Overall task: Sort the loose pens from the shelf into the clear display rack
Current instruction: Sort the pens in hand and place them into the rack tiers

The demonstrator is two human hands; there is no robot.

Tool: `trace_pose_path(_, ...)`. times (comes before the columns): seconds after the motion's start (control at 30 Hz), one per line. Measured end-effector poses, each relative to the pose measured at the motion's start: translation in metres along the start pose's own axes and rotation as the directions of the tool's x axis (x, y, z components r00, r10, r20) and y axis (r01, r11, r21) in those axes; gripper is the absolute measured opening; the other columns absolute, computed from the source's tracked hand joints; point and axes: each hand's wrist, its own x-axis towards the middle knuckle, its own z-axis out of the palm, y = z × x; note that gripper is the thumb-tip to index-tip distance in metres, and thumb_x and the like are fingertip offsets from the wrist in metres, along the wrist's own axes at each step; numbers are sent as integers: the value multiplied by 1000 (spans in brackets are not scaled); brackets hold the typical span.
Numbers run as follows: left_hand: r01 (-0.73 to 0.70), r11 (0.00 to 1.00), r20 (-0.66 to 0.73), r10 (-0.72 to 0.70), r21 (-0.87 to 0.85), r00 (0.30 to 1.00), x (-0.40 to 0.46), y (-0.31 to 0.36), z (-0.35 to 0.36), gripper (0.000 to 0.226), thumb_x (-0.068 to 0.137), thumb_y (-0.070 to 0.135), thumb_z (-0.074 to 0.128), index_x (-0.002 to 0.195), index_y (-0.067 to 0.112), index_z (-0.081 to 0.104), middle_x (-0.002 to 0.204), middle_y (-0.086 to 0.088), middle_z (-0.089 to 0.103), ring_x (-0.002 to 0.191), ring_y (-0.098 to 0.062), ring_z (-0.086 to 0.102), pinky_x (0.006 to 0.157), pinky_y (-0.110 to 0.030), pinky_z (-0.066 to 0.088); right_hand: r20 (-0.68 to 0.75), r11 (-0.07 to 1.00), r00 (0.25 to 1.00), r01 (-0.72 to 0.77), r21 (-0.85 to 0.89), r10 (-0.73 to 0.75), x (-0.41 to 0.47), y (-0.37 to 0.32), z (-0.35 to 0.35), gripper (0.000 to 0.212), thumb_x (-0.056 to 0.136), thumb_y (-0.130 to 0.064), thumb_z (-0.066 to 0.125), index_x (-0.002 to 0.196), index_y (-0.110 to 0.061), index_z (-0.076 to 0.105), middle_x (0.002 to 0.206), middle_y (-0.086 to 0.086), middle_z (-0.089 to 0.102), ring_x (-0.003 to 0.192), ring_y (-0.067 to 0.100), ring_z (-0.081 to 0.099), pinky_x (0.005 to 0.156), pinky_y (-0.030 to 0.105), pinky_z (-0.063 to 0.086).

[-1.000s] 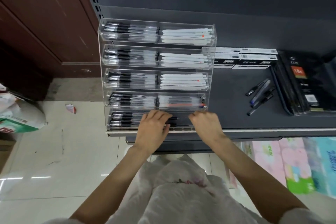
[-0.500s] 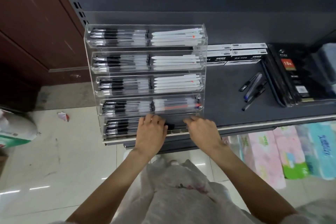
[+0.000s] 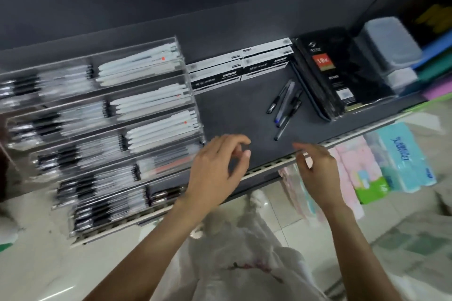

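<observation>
The clear display rack [image 3: 190,95] stands on the left of the dark shelf [image 3: 234,115], its tiers filled with black-capped and white pens. Several loose pens [image 3: 285,105] lie on the shelf to the right of it, one with a blue tip. My left hand [image 3: 217,164] hovers over the shelf just right of the rack's lower tiers, fingers loosely curled, holding nothing. Over the shelf's front edge my right hand [image 3: 315,168] floats below the loose pens, also loosely curled and empty. The view is motion-blurred.
White-and-black pen boxes [image 3: 239,66] line the back of the shelf. A black packaged stack [image 3: 330,73] stands right of the loose pens, with clear containers [image 3: 389,41] and coloured folders [image 3: 437,66] beyond. Tissue packs [image 3: 401,156] sit below the shelf edge.
Both hands have left the rack's bottom tier and moved right toward the loose pens. The camera has swung right and tilted, so the rack now sits at the left.
</observation>
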Motion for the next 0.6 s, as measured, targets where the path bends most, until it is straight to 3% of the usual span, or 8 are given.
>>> trace_pose_path(0.1,161,983,174,-173,84,969,48,-1,50,44,89,47,51,124,20,50,105,7,59,98,-12,54,84,-31,48,63,999,998,-7,-47,10,32,45,-3,28,85,1,59,111,-8,66,102,13,65,84,32,61,71,22,42)
trace_pose_path(0.17,247,947,280,-298,205,912,81,-7,88,64,86,54,55,138,19,38,125,2,51,116,-16,47,97,-34,43,137,995,990,51,-85,-39,55,70,-1,34,85,-2,59,118,-5,62,116,15,60,99,35,60,83,33,48)
trace_pose_path(0.27,257,880,396,-419,400,817,120,-12,143,91,82,59,58,150,15,14,143,-7,34,132,-25,31,107,-40,32,256,987,962,129,-98,-101,86,91,2,47,86,-5,58,133,-1,49,137,16,47,123,34,47,101,38,40)
trace_pose_path(0.37,224,815,412,-482,534,773,142,-13,183,100,81,62,58,151,12,7,146,-10,28,134,-28,26,110,-43,27,364,972,917,213,-97,-165,110,97,7,60,89,-8,55,143,-1,32,149,17,31,137,31,31,111,34,27)
trace_pose_path(0.47,199,750,386,-526,631,758,153,-12,202,92,83,55,58,148,7,14,142,-11,30,129,-28,29,105,-42,31,411,952,885,285,-111,-217,125,97,14,67,88,-10,54,146,0,22,152,16,26,140,30,24,114,33,22)
trace_pose_path(0.6,184,724,369,-533,665,761,156,-4,211,37,97,21,44,129,5,38,131,-13,43,120,-27,42,91,-35,42,406,936,878,329,-124,-255,130,95,24,67,82,-9,61,142,1,32,148,13,36,136,34,32,110,42,30)
